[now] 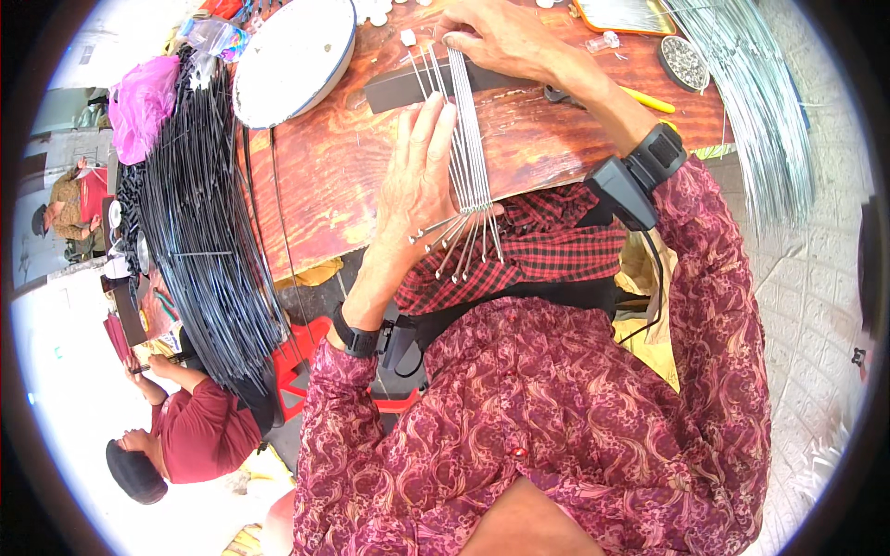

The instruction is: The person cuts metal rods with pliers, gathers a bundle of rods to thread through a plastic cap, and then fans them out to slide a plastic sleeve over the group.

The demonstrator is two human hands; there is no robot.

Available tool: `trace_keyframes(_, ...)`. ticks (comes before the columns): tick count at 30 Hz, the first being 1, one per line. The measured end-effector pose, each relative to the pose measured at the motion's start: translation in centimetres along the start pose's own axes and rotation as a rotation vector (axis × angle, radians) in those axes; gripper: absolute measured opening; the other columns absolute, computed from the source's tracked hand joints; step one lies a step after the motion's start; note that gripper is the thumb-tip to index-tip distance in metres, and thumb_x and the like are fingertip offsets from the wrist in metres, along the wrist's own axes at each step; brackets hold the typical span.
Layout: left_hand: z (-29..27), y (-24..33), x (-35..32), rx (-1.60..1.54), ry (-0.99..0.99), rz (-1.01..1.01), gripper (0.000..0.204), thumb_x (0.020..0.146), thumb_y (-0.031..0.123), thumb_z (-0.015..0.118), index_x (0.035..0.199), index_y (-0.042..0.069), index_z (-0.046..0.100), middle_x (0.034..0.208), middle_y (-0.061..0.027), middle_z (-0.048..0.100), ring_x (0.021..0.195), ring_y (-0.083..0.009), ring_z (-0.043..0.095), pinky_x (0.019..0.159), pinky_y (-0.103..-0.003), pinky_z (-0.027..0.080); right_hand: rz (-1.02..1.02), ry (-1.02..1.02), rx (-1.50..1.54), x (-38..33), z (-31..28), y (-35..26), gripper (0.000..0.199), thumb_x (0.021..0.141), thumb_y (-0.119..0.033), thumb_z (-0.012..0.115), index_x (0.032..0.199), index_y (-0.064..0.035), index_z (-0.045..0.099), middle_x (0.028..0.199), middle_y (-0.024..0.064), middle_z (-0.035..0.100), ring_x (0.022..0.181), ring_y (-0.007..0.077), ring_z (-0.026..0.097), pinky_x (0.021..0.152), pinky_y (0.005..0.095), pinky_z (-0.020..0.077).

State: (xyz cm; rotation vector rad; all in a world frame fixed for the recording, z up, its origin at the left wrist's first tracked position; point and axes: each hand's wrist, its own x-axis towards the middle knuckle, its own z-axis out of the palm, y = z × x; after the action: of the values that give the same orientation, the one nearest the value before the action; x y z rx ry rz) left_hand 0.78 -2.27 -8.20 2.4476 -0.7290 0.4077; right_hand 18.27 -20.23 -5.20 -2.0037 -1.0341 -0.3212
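Observation:
A row of thin silver metal wires (468,139) lies side by side across the near table edge. Their looped ends fan out toward me, over my lap. My left hand (417,176) lies along the row's left side with its fingers stretched forward; its thumb shows beneath the wires at the right, so they are held between. My right hand (505,42) is at the far ends of the wires, its fingers bent together; what they pinch is too small to tell. Under the wires sits a dark rectangular bar (394,93). A small white piece (408,37) is beside the far tips.
A white basin (292,65) and a bundle of black wires (199,213) are at the left, with a pink plastic bag (144,107). Silver wires (742,93), a dish of small metal parts (684,63) and a yellow-handled tool (649,99) lie right. Another person (204,422) sits left.

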Motion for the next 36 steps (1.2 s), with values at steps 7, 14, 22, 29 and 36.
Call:
trace_keyframes(7, 0.2, 0.3, 0.4, 0.029, -0.03, -0.012, 0.126, 0.059, 0.048, 0.091, 0.153, -0.001, 0.025, 0.158, -0.0244, 0.03, 0.145, -0.0503, 0.027, 0.12, -0.057, 0.029, 0.101, -0.155, -0.117, -0.6, 0.6, 1.2, 0.024, 0.094, -0.015, 0.055, 0.111, -0.0093, 0.07, 0.103, 0.0081, 0.07, 0.098, 0.0275, 0.067, 0.083, 0.0413, 0.0521)
trace_keyframes(14, 0.0, 0.6, 0.3, 0.015, -0.031, -0.062, 0.124, 0.058, 0.049, 0.092, 0.154, 0.002, 0.029, 0.159, -0.0229, 0.03, 0.146, -0.0493, 0.027, 0.119, -0.056, 0.031, 0.116, -0.16, -0.19, -0.7, 0.0, 1.0, 0.023, 0.094, -0.016, 0.055, 0.11, -0.0084, 0.07, 0.098, 0.0103, 0.071, 0.091, 0.0285, 0.067, 0.08, 0.0405, 0.0521)
trace_keyframes(22, 0.5, 0.1, 0.3, 0.037, -0.078, -0.08, 0.125, 0.059, 0.048, 0.092, 0.154, 0.0, 0.027, 0.158, -0.0235, 0.03, 0.146, -0.0491, 0.027, 0.119, -0.056, 0.03, 0.104, -0.149, -0.168, -1.1, 0.2, 2.0, 0.023, 0.097, -0.019, 0.055, 0.112, -0.0078, 0.068, 0.1, 0.0123, 0.07, 0.093, 0.0298, 0.067, 0.083, 0.0411, 0.0518)
trace_keyframes(29, 0.0, 0.5, 0.5, 0.033, -0.033, -0.049, 0.126, 0.059, 0.049, 0.091, 0.154, -0.001, 0.026, 0.158, -0.0243, 0.03, 0.145, -0.0497, 0.027, 0.12, -0.056, 0.029, 0.17, -0.18, -0.183, -1.0, -0.2, 1.9, 0.023, 0.098, -0.021, 0.055, 0.109, -0.0048, 0.067, 0.099, 0.013, 0.069, 0.093, 0.0301, 0.067, 0.083, 0.0415, 0.0515)
trace_keyframes(36, 0.2, 0.3, 0.4, 0.042, -0.097, -0.087, 0.126, 0.059, 0.049, 0.091, 0.154, -0.001, 0.026, 0.158, -0.0247, 0.03, 0.145, -0.0498, 0.028, 0.12, -0.056, 0.029, 0.159, -0.18, -0.064, -0.7, -0.4, 2.1, 0.025, 0.099, -0.024, 0.057, 0.108, -0.0022, 0.063, 0.088, 0.0104, 0.065, 0.081, 0.0227, 0.062, 0.075, 0.038, 0.0498)
